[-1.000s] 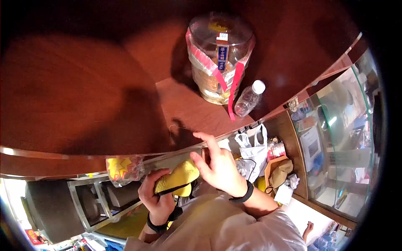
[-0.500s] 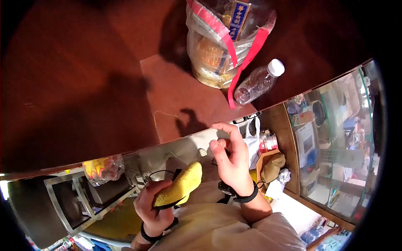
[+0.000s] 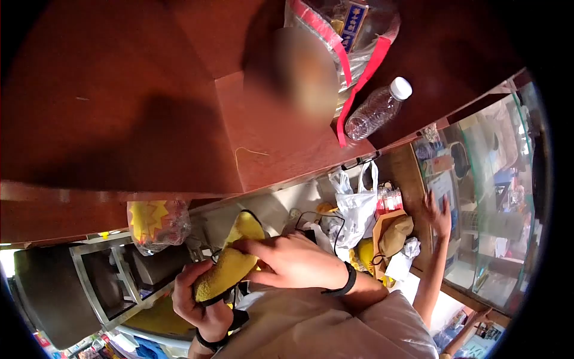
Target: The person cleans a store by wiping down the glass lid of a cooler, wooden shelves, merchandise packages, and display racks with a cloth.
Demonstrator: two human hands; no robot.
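Note:
A yellow fuzzy piece with a dark edge (image 3: 222, 272), whose exact kind I cannot make out, is held in front of my body below the table edge. My left hand (image 3: 200, 302) is wrapped around its lower end. My right hand (image 3: 293, 260) lies across its upper part, the fingers closed on it from the right. Black bands circle both wrists. On the reddish-brown table (image 3: 137, 113), a clear bottle with a white cap (image 3: 376, 112) lies beside a transparent bag with red handles (image 3: 359, 66).
Another person's hand (image 3: 439, 215) reaches up beside a glass display case (image 3: 478, 197) at right. Below the table are a white plastic bag (image 3: 357, 209), a brown paper bag (image 3: 394, 233) and a metal-framed chair (image 3: 98, 287). A wrapped yellow item (image 3: 149, 221) hangs near the table edge.
My right hand has come down from the table edge onto the yellow piece and closed on it. Another person's arm has appeared at right. The view has shifted slightly.

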